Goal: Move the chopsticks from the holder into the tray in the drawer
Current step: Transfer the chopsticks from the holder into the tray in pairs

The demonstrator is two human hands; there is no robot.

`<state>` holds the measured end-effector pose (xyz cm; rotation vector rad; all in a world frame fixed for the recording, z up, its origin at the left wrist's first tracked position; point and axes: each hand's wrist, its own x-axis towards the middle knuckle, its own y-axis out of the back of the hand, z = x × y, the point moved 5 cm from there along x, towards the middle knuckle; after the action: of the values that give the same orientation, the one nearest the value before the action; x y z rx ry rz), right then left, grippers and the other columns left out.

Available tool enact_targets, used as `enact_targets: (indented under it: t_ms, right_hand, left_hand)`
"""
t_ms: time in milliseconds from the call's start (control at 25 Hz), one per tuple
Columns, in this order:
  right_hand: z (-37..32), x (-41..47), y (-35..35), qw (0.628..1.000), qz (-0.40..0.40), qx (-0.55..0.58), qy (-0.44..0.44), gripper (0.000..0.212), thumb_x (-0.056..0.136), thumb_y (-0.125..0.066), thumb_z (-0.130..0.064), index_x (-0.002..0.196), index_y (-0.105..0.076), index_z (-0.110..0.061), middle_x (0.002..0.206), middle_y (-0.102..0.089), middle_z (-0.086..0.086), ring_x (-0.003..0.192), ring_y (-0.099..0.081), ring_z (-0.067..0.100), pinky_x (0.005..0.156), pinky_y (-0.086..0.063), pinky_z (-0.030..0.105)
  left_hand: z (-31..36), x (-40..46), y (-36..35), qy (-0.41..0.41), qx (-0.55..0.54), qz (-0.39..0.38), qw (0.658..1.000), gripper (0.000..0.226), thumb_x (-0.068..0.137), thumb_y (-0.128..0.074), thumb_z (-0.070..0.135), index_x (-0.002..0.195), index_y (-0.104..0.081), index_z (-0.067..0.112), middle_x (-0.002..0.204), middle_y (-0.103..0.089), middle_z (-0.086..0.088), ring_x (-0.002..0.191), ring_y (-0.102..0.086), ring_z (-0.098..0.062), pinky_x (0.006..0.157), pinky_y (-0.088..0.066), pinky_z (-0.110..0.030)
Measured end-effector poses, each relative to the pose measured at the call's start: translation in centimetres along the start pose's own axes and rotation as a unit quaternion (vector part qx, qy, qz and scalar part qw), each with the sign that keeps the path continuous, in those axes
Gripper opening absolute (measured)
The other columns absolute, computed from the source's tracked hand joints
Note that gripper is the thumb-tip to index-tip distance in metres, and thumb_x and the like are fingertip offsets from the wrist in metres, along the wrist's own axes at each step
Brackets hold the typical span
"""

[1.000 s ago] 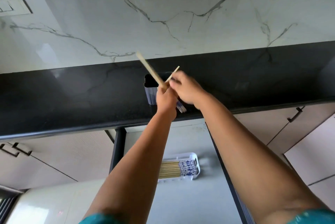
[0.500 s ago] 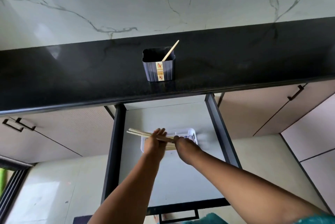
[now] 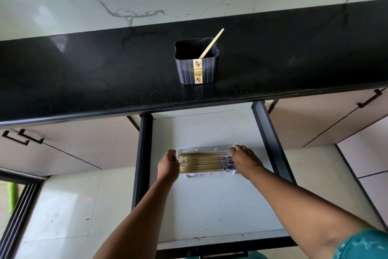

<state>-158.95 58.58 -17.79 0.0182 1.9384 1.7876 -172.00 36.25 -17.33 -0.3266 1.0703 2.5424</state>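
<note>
Black stone makes up the tabletop (image 3: 84, 74), and below its front edge the drawer (image 3: 210, 206) stands pulled out. At the drawer's left side the left hand (image 3: 168, 166) rests against the left end of the white tray (image 3: 201, 149); its fingers curl toward the tray's end, but whether they grip anything cannot be told. Between the two hands, the chopsticks (image 3: 199, 163) lie side by side in the tray, plain ends left, blue-patterned ends right. The right hand (image 3: 243, 160) lies over those patterned ends, fingers fairly straight, seemingly pressing them level.

The step in hand looks like squaring the laid batch. One last chopstick (image 3: 212, 43) leans at the right of the dark holder (image 3: 196, 63), which sits near the tabletop's front edge, so the task is nearly finished. The next move calls for reaching up, pinching that stick and laying it parallel with the rest.

The tray's right end and both sets of fingertips are hidden; the arms are cut off below.
</note>
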Motion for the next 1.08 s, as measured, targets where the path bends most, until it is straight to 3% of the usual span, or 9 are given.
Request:
enact_targets:
  t_ms: [80,160,280,480,680,840,960,1080]
  right_hand:
    - [-0.1,1.3,-0.9,1.0,-0.01,-0.016,-0.01,0.039,0.084,-0.059,-0.004,0.122,-0.049,-0.01,0.124,-0.053,0.01,0.117,-0.052,0.028,0.097,-0.044,0.036]
    - [-0.9,2.5,-1.5,1.0,-0.012,-0.029,-0.004,0.037,0.085,-0.05,0.0,0.121,-0.049,-0.009,0.123,-0.053,0.011,0.118,-0.051,0.029,0.099,-0.041,0.036]
    - [-1.5,3.7,-2.6,0.999,-0.016,-0.046,0.013,0.039,0.087,-0.045,0.001,0.125,-0.048,-0.009,0.125,-0.053,0.011,0.12,-0.049,0.031,0.106,-0.035,0.037]
    - [-0.7,4.8,-3.0,0.998,-0.045,-0.04,-0.019,0.04,0.088,-0.048,0.001,0.127,-0.048,-0.005,0.126,-0.056,0.013,0.124,-0.049,0.031,0.102,-0.042,0.035]
    - [-1.6,4.6,-3.2,0.997,-0.057,-0.031,-0.043,0.044,0.086,-0.055,0.002,0.13,-0.049,-0.002,0.132,-0.052,0.014,0.128,-0.046,0.032,0.104,-0.042,0.037]
    - [-2.3,3.6,-2.2,0.999,-0.018,0.006,-0.035,0.036,0.085,-0.052,0.0,0.12,-0.056,-0.008,0.127,-0.054,0.009,0.123,-0.05,0.028,0.111,-0.032,0.034]
    - [-2.6,2.7,0.5,0.997,0.02,0.059,-0.033,0.033,0.082,-0.051,0.001,0.112,-0.056,-0.011,0.118,-0.054,0.008,0.115,-0.052,0.028,0.099,-0.04,0.035]
    - [-3.4,2.2,4.7,0.989,0.071,0.127,-0.027,0.019,0.088,-0.047,-0.005,0.104,-0.055,-0.01,0.113,-0.053,0.009,0.109,-0.052,0.03,0.084,-0.045,0.036]
  left_hand:
    - [0.4,-0.1,-1.4,-0.144,0.16,-0.059,0.975,0.035,0.096,-0.04,0.016,0.128,-0.055,0.014,0.131,-0.057,-0.012,0.12,-0.053,-0.029,0.1,-0.04,-0.033]
    - [-0.2,-0.1,-3.4,-0.233,0.266,-0.138,0.925,0.049,0.1,-0.037,0.03,0.146,-0.034,0.013,0.155,-0.031,-0.008,0.143,-0.028,-0.023,0.115,-0.021,-0.03]
    - [-1.4,0.5,-5.6,-0.255,0.384,-0.197,0.865,0.066,0.1,-0.029,0.047,0.151,-0.015,0.008,0.161,-0.007,-0.011,0.149,-0.003,-0.025,0.12,-0.001,-0.033]
    - [-1.5,1.2,-6.7,-0.252,0.493,-0.206,0.807,0.079,0.096,-0.015,0.059,0.15,-0.014,0.002,0.16,-0.01,-0.017,0.149,-0.003,-0.03,0.12,0.006,-0.045]
    - [-1.4,1.6,-6.3,-0.234,0.507,-0.179,0.81,0.084,0.094,-0.013,0.063,0.151,-0.011,0.002,0.16,-0.009,-0.015,0.149,-0.002,-0.026,0.119,0.008,-0.047]
    - [-0.8,1.3,-5.9,-0.255,0.483,-0.171,0.82,0.074,0.096,-0.018,0.057,0.149,-0.022,0.005,0.159,-0.019,-0.014,0.148,-0.012,-0.026,0.121,0.0,-0.044]
    - [1.5,0.7,-4.8,-0.297,0.424,-0.115,0.848,0.058,0.097,-0.027,0.05,0.139,-0.041,0.012,0.146,-0.043,-0.008,0.136,-0.035,-0.025,0.118,-0.015,-0.038]
    - [5.6,0.0,-3.3,-0.338,0.373,-0.041,0.863,0.046,0.096,-0.036,0.046,0.122,-0.056,0.014,0.12,-0.062,-0.006,0.113,-0.055,-0.027,0.101,-0.036,-0.034]
